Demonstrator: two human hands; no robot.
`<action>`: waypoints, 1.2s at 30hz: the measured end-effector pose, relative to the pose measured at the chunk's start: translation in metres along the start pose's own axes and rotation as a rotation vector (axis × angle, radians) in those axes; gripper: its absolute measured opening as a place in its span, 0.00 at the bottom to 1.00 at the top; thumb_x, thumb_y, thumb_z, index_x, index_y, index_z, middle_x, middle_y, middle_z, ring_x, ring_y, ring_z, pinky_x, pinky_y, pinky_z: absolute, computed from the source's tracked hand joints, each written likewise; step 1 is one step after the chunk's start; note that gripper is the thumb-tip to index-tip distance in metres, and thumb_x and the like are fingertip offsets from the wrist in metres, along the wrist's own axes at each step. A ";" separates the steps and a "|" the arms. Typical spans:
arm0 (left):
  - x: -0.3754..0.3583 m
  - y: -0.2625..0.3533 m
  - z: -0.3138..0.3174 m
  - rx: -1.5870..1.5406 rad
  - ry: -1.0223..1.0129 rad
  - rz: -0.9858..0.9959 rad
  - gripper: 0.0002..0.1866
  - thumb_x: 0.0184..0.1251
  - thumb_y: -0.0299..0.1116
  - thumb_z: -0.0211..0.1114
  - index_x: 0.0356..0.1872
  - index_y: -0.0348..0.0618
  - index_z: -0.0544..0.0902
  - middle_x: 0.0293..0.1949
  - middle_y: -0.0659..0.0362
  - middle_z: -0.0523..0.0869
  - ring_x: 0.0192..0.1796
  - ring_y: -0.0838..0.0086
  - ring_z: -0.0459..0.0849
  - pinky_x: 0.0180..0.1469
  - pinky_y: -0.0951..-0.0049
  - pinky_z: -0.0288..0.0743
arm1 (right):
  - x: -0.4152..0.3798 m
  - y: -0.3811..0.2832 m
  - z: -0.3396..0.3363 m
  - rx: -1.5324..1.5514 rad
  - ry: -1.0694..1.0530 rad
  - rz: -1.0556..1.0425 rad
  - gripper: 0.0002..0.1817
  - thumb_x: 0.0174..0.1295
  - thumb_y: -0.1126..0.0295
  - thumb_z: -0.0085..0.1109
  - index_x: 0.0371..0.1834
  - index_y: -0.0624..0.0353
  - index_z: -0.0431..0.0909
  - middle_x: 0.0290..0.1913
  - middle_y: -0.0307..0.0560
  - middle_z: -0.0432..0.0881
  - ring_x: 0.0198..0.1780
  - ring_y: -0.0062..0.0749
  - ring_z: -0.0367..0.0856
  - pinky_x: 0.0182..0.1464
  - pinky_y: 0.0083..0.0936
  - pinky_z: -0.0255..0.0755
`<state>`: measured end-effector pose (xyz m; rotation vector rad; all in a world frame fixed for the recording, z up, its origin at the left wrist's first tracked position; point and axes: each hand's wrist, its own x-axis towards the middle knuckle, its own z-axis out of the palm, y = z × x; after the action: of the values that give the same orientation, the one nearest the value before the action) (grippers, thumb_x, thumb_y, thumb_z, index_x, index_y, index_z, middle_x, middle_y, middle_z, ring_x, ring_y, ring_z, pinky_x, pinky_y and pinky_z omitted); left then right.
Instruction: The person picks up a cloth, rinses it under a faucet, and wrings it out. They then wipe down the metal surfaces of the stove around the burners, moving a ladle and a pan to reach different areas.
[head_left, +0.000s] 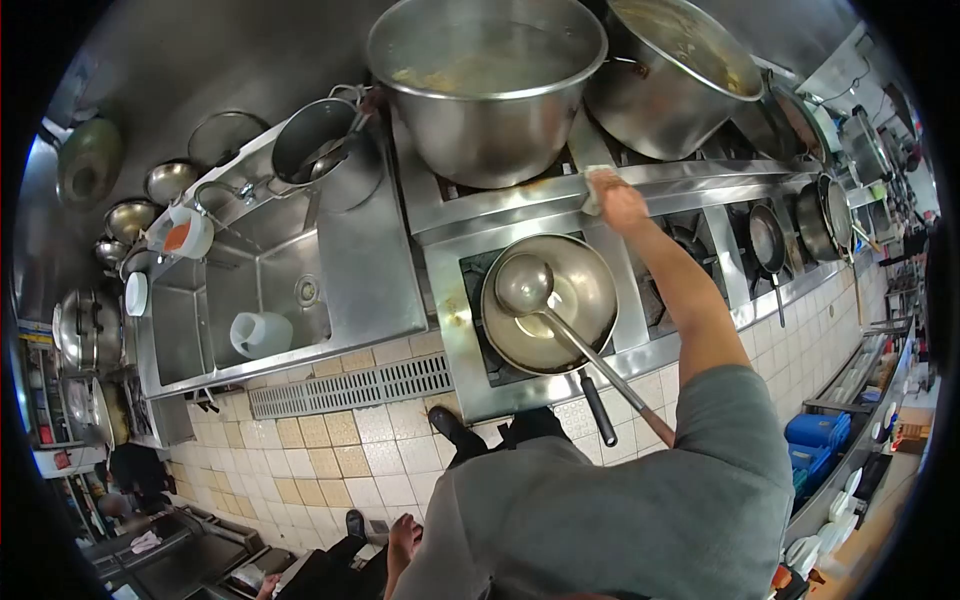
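Note:
My right hand (618,202) is stretched out over the stove, its fingers closed on a whitish cloth (592,203). The cloth presses against the steel ledge (530,208) behind the front burners. Just left of that arm, a wok (575,330) sits on a burner, with a long-handled ladle (524,284) resting in it. My left hand (404,538) hangs low by my side, its fingers loosely bent and apart, with nothing seen in them.
Two big stockpots (490,125) stand behind the ledge. At left is a steel sink (225,310) with a white plastic jug (262,334) in it. A frying pan (767,240) sits on a burner to the right. Another person's dark-trousered legs (330,565) are at lower left.

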<state>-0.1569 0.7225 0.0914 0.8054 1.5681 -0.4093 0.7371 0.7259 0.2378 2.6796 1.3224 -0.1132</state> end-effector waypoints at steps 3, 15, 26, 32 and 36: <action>-0.009 -0.011 0.005 0.059 0.100 -0.161 0.29 0.78 0.52 0.52 0.74 0.52 0.66 0.67 0.54 0.77 0.65 0.58 0.79 0.60 0.49 0.70 | 0.021 0.084 0.068 -0.060 0.224 -0.019 0.34 0.66 0.72 0.50 0.78 0.57 0.59 0.77 0.53 0.65 0.79 0.38 0.61 0.78 0.32 0.58; -0.027 -0.019 0.007 0.272 0.022 0.097 0.32 0.78 0.54 0.50 0.78 0.56 0.61 0.72 0.56 0.71 0.69 0.55 0.74 0.65 0.44 0.65 | 0.007 0.185 0.142 0.627 0.638 1.218 0.20 0.60 0.60 0.59 0.51 0.60 0.81 0.50 0.57 0.87 0.50 0.53 0.87 0.52 0.49 0.80; 0.000 -0.155 0.008 -0.223 -0.031 0.049 0.20 0.80 0.40 0.51 0.66 0.44 0.74 0.63 0.53 0.80 0.63 0.62 0.80 0.57 0.65 0.76 | 0.101 0.050 0.152 1.998 0.481 1.212 0.19 0.63 0.71 0.48 0.56 0.64 0.75 0.55 0.55 0.79 0.55 0.53 0.80 0.54 0.62 0.73; -0.009 -0.125 0.000 -0.121 -0.005 0.138 0.23 0.80 0.43 0.51 0.69 0.46 0.70 0.65 0.52 0.77 0.65 0.58 0.77 0.62 0.56 0.73 | 0.084 -0.074 0.090 2.560 -0.046 1.032 0.24 0.62 0.80 0.44 0.61 0.78 0.56 0.66 0.70 0.60 0.75 0.72 0.53 0.73 0.78 0.47; -0.040 -0.065 -0.010 -0.081 0.025 0.114 0.30 0.80 0.50 0.51 0.78 0.53 0.62 0.71 0.52 0.73 0.68 0.56 0.75 0.64 0.48 0.70 | 0.084 -0.038 0.099 2.574 -0.049 1.073 0.24 0.59 0.81 0.42 0.59 0.81 0.60 0.68 0.71 0.62 0.73 0.76 0.57 0.71 0.78 0.52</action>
<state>-0.2097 0.6738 0.1194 0.8361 1.5436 -0.2522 0.7583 0.7978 0.1250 -0.8478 0.6417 0.8528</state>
